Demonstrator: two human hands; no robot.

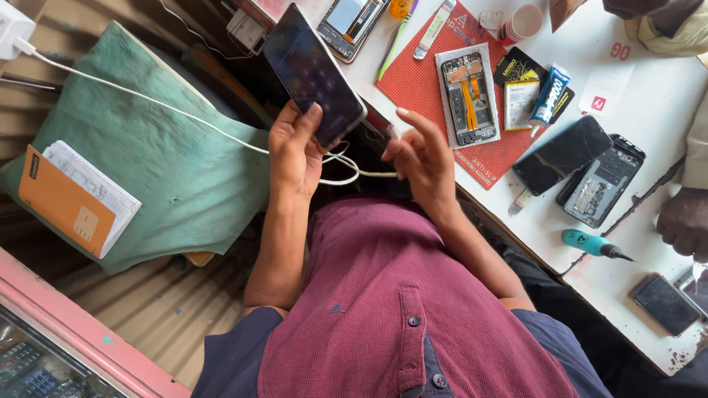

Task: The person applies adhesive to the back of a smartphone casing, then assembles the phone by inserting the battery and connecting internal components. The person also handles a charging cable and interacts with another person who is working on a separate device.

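Our left hand (295,151) grips the dark phone (313,74); right hand (420,151) pinches the white cable (147,103). A snagged cable could yank the phone loose.

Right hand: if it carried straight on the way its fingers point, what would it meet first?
Probably the red mat at the table edge; the right hand, pinching the white cable, points up toward it. Depth is unclear.

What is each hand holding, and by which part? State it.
The left hand grips the dark smartphone at its lower end. The right hand pinches the white cable near its end.
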